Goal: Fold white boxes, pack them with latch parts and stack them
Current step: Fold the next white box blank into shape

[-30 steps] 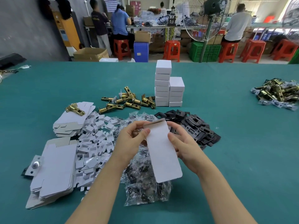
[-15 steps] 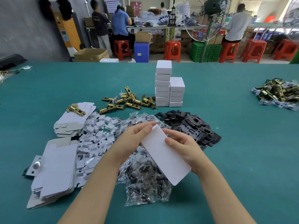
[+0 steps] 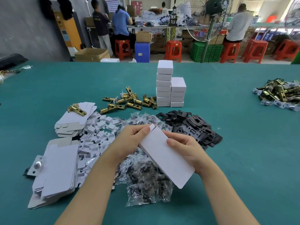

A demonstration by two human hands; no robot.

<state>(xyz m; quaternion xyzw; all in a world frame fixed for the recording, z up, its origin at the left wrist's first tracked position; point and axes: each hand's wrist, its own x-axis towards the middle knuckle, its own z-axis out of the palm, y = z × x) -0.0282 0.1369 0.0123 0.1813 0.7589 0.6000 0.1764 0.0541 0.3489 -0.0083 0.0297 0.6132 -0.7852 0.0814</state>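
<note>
White flat cardboard box blank [image 3: 165, 155] runs diagonally from your left hand [image 3: 129, 142], pinching its far flap, to your right hand [image 3: 185, 149], gripping its side.

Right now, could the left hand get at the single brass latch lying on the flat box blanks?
Probably yes, once freed. The brass latch lies exposed on the box blanks, nothing over it, but the left hand grips the white box with the right hand.

Both hands are on a white box blank [image 3: 164, 153] held over the bagged screws [image 3: 146, 181]: left hand [image 3: 131, 140] pinches the top flap, right hand [image 3: 186, 148] grips the edge. Finished box stacks [image 3: 169, 88] sit behind the brass latches [image 3: 129, 101] on the green table [image 3: 243, 143].
</note>
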